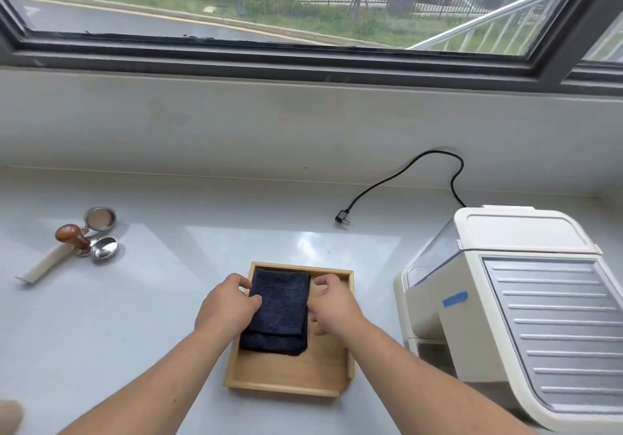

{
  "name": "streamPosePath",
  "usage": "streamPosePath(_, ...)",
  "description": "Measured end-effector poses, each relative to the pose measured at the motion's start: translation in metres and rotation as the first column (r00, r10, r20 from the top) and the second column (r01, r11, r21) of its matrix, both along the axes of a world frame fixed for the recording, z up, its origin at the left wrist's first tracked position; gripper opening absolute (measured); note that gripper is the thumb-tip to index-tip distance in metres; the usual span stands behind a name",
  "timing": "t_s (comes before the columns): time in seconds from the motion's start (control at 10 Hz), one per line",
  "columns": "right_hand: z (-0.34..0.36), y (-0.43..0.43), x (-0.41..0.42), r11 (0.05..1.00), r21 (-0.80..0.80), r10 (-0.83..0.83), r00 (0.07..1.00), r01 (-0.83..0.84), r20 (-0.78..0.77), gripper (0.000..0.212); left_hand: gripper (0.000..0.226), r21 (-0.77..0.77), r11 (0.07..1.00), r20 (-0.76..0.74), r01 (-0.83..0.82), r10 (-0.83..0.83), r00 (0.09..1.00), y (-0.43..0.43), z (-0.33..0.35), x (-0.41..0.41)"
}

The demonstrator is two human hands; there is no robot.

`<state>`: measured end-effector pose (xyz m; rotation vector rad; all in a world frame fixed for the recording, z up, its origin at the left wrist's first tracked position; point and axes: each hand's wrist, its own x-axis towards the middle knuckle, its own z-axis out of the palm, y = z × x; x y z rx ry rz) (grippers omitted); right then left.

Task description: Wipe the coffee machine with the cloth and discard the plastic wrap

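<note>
Where it lies folded, dark and ribbed in the wooden tray (pixel 290 372) on the bench (pixel 135 316), the cloth (pixel 278 310) is flanked by the left hand (pixel 227 303) and right hand (pixel 332 303), fingers loosely parted on its side edges, the coffee machine (pixel 526 306) just right, bare bench left.

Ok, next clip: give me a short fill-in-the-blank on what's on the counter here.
1. The folded dark cloth lies inside a shallow ____ tray.
2. The coffee machine has a strip of ____ tape on its side.
3. The power plug lies on the counter, so the machine is ____.
4. The left hand and right hand are at the two sides of the ____.

Missing words: wooden; blue; unplugged; cloth
</note>
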<state>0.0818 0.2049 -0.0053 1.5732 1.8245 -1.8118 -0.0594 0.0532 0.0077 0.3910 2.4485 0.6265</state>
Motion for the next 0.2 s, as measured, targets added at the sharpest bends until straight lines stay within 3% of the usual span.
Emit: streamPosePath(0.2,0.025,0.002,0.006,0.967,0.239,0.109,0.992,-0.090,-0.069,0.032,0.035,0.060,0.997,-0.027,0.038,-0.036,0.999,0.003,0.022,0.002)
